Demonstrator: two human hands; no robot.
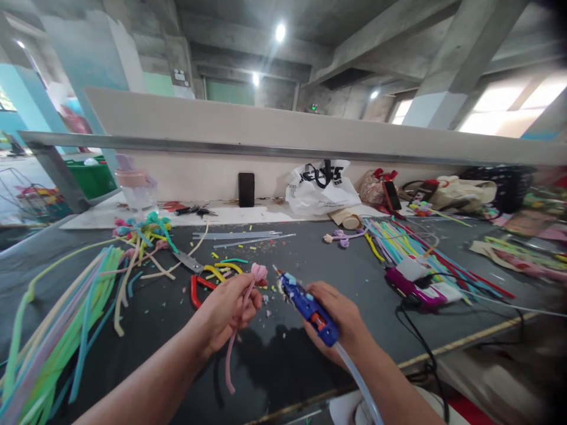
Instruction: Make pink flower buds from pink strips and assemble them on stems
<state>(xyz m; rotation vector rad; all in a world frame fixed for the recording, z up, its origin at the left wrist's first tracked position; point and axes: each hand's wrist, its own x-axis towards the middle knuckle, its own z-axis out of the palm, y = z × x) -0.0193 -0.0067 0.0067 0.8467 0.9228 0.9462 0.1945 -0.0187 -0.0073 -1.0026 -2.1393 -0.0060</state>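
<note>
My left hand (230, 310) pinches a pink pipe-cleaner piece (258, 272) with a small bunched head on top; its stem hangs below my fingers. In my right hand (339, 321) is a blue hot glue gun (310, 310), its tip pointing up and left, a short gap from the pink head. A clear glue stick (361, 383) trails from the gun's rear. Beyond my left hand lie pliers with red handles (195, 292) and scissors with yellow handles (217, 271), partly overlapping.
Long colored pipe cleaners (84, 307) cover the left side, with finished flower-like pieces (142, 233) behind. A purple-and-white glue gun (420, 289) with a black cable lies right, by more pipe cleaners (390, 245). Glue sticks (239, 235), a phone (246, 189) and a white bag (321, 192) are farther back.
</note>
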